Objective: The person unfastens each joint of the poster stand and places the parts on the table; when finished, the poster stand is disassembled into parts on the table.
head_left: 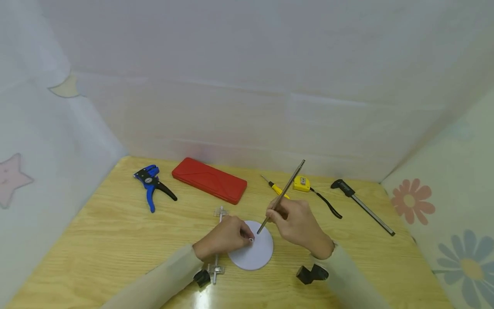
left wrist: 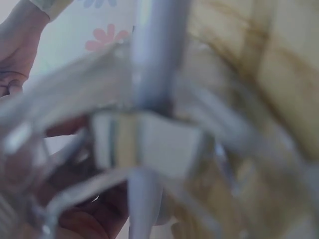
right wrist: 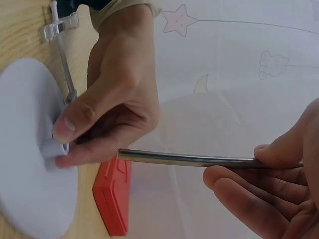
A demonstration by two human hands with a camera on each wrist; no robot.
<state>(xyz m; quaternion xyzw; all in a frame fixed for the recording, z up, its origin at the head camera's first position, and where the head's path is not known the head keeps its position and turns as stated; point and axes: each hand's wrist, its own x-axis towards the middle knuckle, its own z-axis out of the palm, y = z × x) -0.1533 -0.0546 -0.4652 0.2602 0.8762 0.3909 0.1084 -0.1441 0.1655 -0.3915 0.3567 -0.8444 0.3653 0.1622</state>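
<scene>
A round white base (head_left: 252,259) lies flat on the wooden table in the head view. My left hand (head_left: 228,235) pinches a short white tube (right wrist: 54,148) that stands up from the middle of this disc, its open end showing in the right wrist view. Between thumb and fingers my right hand (head_left: 296,221) holds a slim metal rod (head_left: 286,187) at a slant. The rod's lower end (right wrist: 130,155) is near the tube but apart from it. Beside the base, partly under my left arm, lies a thin white rod with clear plastic clips (head_left: 216,269); these blur across the left wrist view.
Along the back lie blue and black wire strippers (head_left: 149,180), a red case (head_left: 208,180), a yellow screwdriver (head_left: 276,188), a yellow tape measure (head_left: 301,184) with a black strap, and a caliper (head_left: 368,210). Pale printed sheets (head_left: 247,107) wall in the table.
</scene>
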